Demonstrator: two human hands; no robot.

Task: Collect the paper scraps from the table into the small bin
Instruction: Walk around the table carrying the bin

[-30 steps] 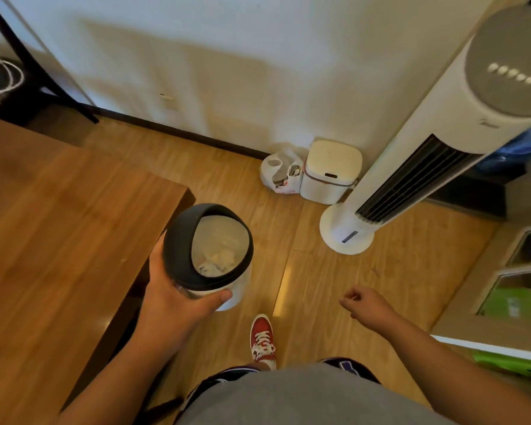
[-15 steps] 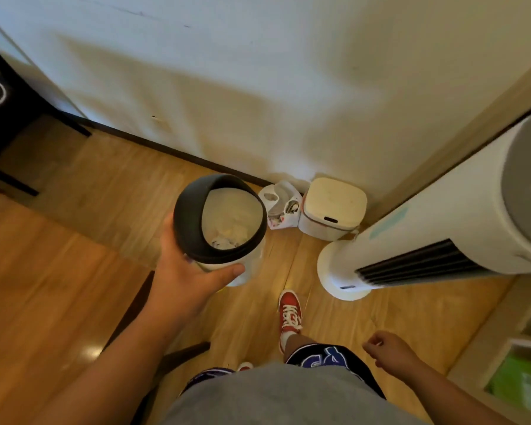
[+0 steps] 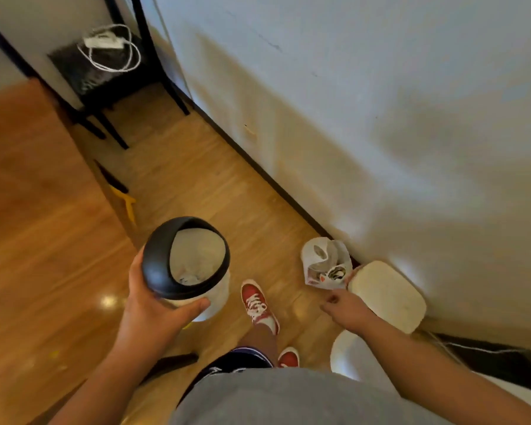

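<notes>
My left hand [image 3: 154,308] grips the small bin [image 3: 187,262], a white tub with a black ring lid, and holds it in the air beside the wooden table [image 3: 28,240]. Paper scraps [image 3: 190,276] lie at the bottom of the bin. My right hand [image 3: 347,308] reaches out low toward the floor, fingers loosely curled with nothing in them, close to a white floor bin [image 3: 387,296] by the wall.
A white plastic bag [image 3: 325,262] sits on the floor against the wall next to the floor bin. A fan base [image 3: 347,357] stands under my right forearm. A black stand [image 3: 105,72] with a coiled cable is in the corner. My red shoes [image 3: 258,302] are on the wooden floor.
I have stepped toward the wall and the view has swung left. The small bin stays in my left hand. My right hand has moved forward toward the floor bin.
</notes>
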